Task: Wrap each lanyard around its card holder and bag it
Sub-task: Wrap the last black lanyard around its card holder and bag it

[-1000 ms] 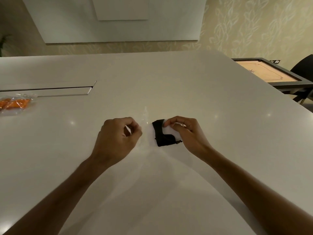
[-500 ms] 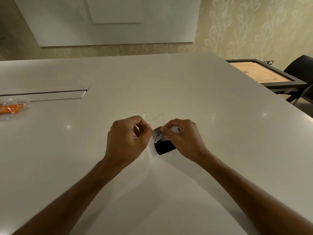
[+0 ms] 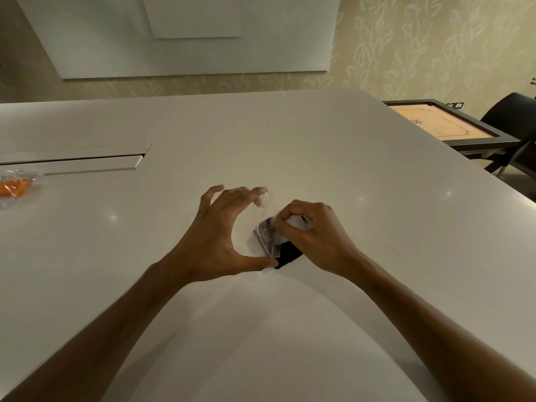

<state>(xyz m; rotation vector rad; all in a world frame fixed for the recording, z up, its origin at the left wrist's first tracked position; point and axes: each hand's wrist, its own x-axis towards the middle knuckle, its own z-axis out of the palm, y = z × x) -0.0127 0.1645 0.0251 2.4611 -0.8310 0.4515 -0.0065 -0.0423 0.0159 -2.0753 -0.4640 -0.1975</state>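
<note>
Down at mid-bench, the left hand is spread wide, forefinger and thumb stretching the mouth of a small clear plastic bag — fingertip at its far edge, thumb at its near corner. The right hand is curled round a bundle, a white card holder wrapped in a black lanyard, and holds it at the bag's opening; its leading end sits partly inside the plastic, while the dark trailing end lies outside, just by the left thumb. Both forearms reach in over the pale bench. Far off at the left edge lies another clear bag holding something orange — well apart from the hands. Beyond the bench's right corner stand a carrom board and a black chair.
</note>
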